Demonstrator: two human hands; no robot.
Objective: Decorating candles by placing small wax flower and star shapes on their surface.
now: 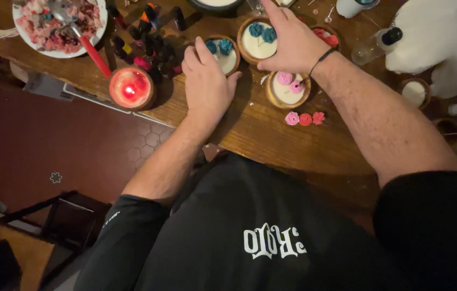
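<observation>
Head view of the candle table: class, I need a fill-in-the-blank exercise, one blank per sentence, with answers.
1. The left hand rests on a bowl candle topped with ____ flowers.
2. The right hand has a black ____ at its wrist.
3. The lit candle glows ____.
4. Loose wax flowers lying on the table number ____.

Answers: blue; band; red; three
</observation>
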